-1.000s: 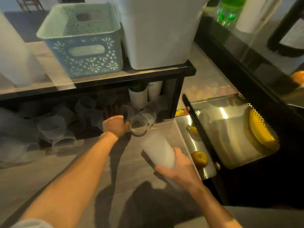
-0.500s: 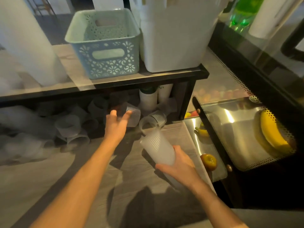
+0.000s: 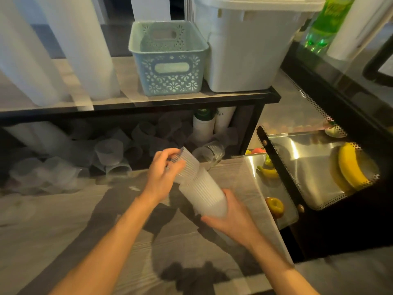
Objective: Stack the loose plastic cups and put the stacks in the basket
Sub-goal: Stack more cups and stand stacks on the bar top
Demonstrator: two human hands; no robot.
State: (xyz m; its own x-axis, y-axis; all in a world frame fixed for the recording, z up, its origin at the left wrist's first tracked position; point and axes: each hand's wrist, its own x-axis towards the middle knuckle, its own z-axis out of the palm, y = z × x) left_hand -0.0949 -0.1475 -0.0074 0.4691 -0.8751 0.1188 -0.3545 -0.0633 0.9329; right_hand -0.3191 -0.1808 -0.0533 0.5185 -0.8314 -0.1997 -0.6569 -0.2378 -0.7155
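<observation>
stack of ribbed translucent plastic cups (image 3: pixel 204 194): held tilted above the grey wood-grain surface (image 3: pixel 63 226), base end gripped in the right hand (image 3: pixel 231 218). single ribbed clear plastic cup (image 3: pixel 187 165): set at the stack's upper end, pinched at its rim by the curled fingers of the left hand (image 3: pixel 163 173). pale blue perforated plastic basket (image 3: pixel 170 67): stood on the black-framed shelf (image 3: pixel 148 103), just beside a white lidded tub (image 3: pixel 251 45). loose translucent cups (image 3: pixel 110 150): heaped under the shelf. yellow banana (image 3: pixel 348 165): lay in a perforated metal tray (image 3: pixel 323 201), well to the right.
</observation>
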